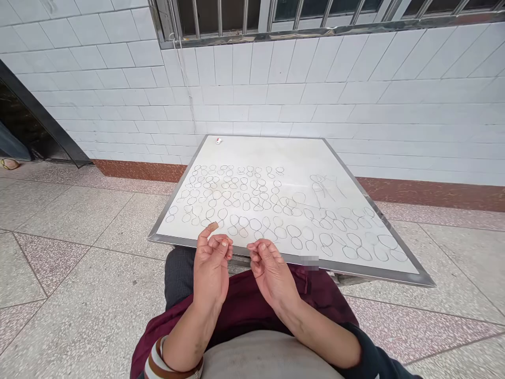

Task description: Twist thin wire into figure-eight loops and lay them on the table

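My left hand is closed in a pinch above the near edge of the white board, its index finger raised. A thin pale strand seems to curve at its fingertips. My right hand also pinches, palm up, a short gap away; what lies in its fingertips is too fine to make out. Beyond both hands, many thin dark loops lie in rows on the board, several joined in pairs. Loose dark strands lie tangled on its right part.
A small white and red object sits at the board's far left corner. Grey metal edging frames the board. Behind stands a white tiled wall with a barred window and a hanging cord. A person's foot shows at far left.
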The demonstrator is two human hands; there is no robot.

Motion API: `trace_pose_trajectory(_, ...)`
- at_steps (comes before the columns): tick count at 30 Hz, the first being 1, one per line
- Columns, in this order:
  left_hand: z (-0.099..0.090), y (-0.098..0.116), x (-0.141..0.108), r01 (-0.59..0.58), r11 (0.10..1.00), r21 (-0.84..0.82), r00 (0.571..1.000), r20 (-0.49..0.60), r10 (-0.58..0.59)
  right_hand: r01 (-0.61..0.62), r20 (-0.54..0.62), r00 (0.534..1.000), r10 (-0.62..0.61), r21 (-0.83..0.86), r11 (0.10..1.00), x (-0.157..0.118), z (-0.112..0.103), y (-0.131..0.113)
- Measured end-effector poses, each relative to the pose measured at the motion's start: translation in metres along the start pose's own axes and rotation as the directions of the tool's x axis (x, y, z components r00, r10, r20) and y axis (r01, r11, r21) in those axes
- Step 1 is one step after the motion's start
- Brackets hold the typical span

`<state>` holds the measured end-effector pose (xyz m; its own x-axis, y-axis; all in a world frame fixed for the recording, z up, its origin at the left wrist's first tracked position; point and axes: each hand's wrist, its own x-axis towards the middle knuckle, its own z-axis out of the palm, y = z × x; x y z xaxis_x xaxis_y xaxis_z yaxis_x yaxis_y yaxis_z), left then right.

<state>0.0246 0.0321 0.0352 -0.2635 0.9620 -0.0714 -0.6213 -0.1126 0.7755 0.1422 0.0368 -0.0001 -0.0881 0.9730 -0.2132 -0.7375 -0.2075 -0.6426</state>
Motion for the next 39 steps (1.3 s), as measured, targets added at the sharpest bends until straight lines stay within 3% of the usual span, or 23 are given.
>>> trace_pose_trajectory(4, 0.0, 0.0, -0.007, 0.036, 0.986, 0.162, 0.99, 0.127, -0.057, 0.118, 0.029, 0.993, -0.116, -0.062, 0.991, 0.003, 0.005, -0.014)
trace_pose_trajectory(7, -0.003, 0.001, -0.012, 0.021, 0.958, 0.284, 0.98, 0.182, -0.075, 0.211, 0.128, 0.975, -0.182, -0.274, 0.938, 0.004, 0.005, -0.025)
trace_pose_trajectory(10, -0.008, 0.003, -0.016, 0.007, 0.933, 0.359, 0.971, 0.22, -0.092, 0.263, 0.262, 0.954, -0.147, -0.495, 0.828, 0.005, -0.003, -0.035)
trace_pose_trajectory(13, -0.01, 0.006, -0.019, 0.021, 0.92, 0.392, 0.963, 0.238, -0.123, 0.354, 0.351, 0.923, -0.159, -0.609, 0.709, 0.005, -0.01, -0.043)
trace_pose_trajectory(16, -0.01, 0.01, -0.023, 0.053, 0.904, 0.425, 0.949, 0.261, -0.178, 0.529, 0.52, 0.838, -0.168, -0.693, 0.489, 0.003, -0.014, -0.052)
trace_pose_trajectory(19, -0.009, 0.014, -0.025, 0.082, 0.887, 0.454, 0.931, 0.283, -0.232, 0.654, 0.672, 0.739, -0.053, -0.696, 0.296, 0.001, -0.017, -0.058)
trace_pose_trajectory(22, -0.009, 0.015, -0.025, 0.1, 0.884, 0.457, 0.927, 0.281, -0.25, 0.715, 0.733, 0.68, -0.013, -0.659, 0.231, 0.001, -0.021, -0.06)
trace_pose_trajectory(28, -0.01, 0.013, -0.024, 0.092, 0.878, 0.47, 0.93, 0.275, -0.244, 0.809, 0.807, 0.586, -0.07, -0.578, 0.105, 0.004, -0.022, -0.059)
trace_pose_trajectory(33, -0.009, 0.012, -0.024, 0.086, 0.861, 0.501, 0.93, 0.27, -0.25, 0.838, 0.836, 0.544, -0.073, -0.545, 0.009, 0.005, -0.024, -0.057)
trace_pose_trajectory(39, -0.007, 0.01, -0.026, 0.06, 0.818, 0.572, 0.939, 0.246, -0.241, 0.812, 0.829, 0.553, -0.085, -0.559, -0.168, 0.004, -0.026, -0.053)
